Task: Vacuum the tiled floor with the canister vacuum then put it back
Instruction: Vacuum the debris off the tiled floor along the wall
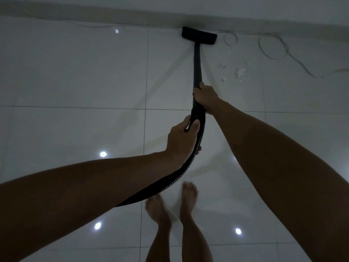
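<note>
The black vacuum wand [197, 63] reaches forward over the glossy white tiled floor [75, 72]. Its flat floor head [199, 35] lies against the base of the far wall. My right hand [204, 96] grips the lower end of the wand. My left hand [182, 139] holds the ribbed black hose [170, 183] just behind the wand joint. The hose curves down and left under my left forearm and out of sight. Small white scraps of debris [238, 72] lie on the tile to the right of the wand. The canister is not in view.
A thin white cable [272, 47] lies in loops along the wall at the upper right and trails off to the right edge. My bare feet [173, 203] stand on the tiles below the hose. Ceiling lights reflect as bright spots in the floor.
</note>
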